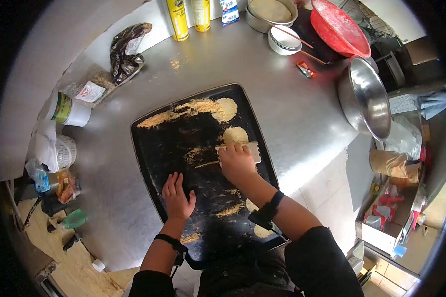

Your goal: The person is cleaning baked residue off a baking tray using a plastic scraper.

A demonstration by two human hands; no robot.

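Observation:
A large black baking tray [168, 148] lies on the metal table below me. My right hand [238, 163] is closed around a pale, flat dough scraper [254, 150], whose edge is against the tray. Just beyond it sits a round, crumb-covered disc [236, 134]; another round disc [227, 110] lies at the tray's far right corner. Yellowish crumbs [168, 116] form a band along the far edge. My left hand [178, 198] rests on the tray's left side with its fingers stretched out, holding nothing. Near my right forearm another disc [263, 231] shows partly.
Yellow cans [177, 20] stand at the back against the wall. A steel bowl [365, 99], a red basin [339, 27] and a white bowl [284, 40] are at the right back. On the left are a white tub [78, 113] and a dark plastic bag [126, 52].

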